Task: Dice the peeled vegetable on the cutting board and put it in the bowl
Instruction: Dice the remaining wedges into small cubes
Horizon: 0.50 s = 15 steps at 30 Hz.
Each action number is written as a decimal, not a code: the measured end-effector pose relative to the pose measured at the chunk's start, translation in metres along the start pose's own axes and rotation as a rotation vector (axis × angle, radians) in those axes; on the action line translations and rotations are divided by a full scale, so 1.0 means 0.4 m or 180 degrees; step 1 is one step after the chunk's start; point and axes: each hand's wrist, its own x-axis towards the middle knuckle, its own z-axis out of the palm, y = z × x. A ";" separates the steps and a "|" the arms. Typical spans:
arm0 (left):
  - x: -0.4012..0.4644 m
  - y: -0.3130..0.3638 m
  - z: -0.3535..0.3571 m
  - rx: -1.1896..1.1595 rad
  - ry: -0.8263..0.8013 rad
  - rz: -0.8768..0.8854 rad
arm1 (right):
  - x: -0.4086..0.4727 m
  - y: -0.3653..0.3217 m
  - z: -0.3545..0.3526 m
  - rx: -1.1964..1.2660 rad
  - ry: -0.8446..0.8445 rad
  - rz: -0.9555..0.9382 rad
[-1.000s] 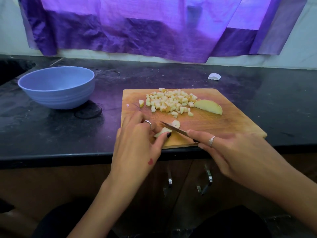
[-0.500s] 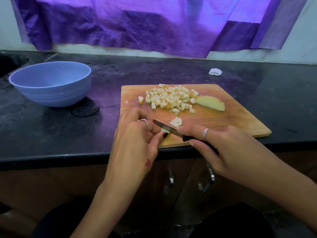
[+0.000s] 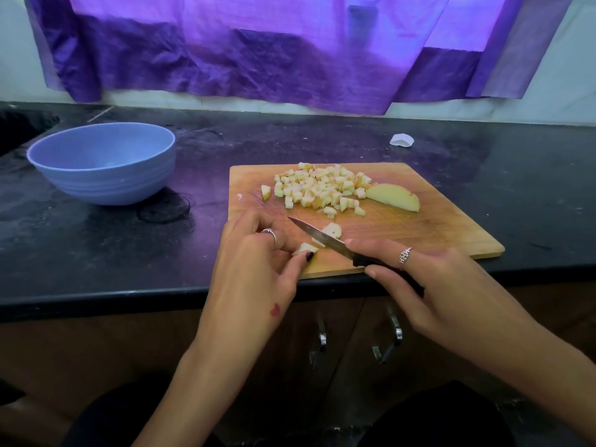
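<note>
1. The left hand point(image 3: 254, 269) rests on the near part of the wooden cutting board point(image 3: 419, 230); its fingers are curled and pinch a small vegetable piece point(image 3: 304, 247) against the board.
2. The right hand point(image 3: 429, 285) is closed around the black handle of a knife point(image 3: 322, 237), whose blade lies just beside that piece.
3. A pile of diced pieces point(image 3: 319, 188) sits at the far side of the board, with an uncut wedge point(image 3: 393, 196) touching its right edge.
4. The blue bowl point(image 3: 103, 162) stands on the dark counter point(image 3: 516, 175), to the left of the board.

Pale dice point(image 3: 319, 188) heaped — board point(image 3: 435, 233).
</note>
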 end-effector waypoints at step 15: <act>-0.014 0.005 0.004 -0.0260 0.0247 -0.0065 | 0.059 -0.049 0.005 -0.0338 -0.0589 -0.0095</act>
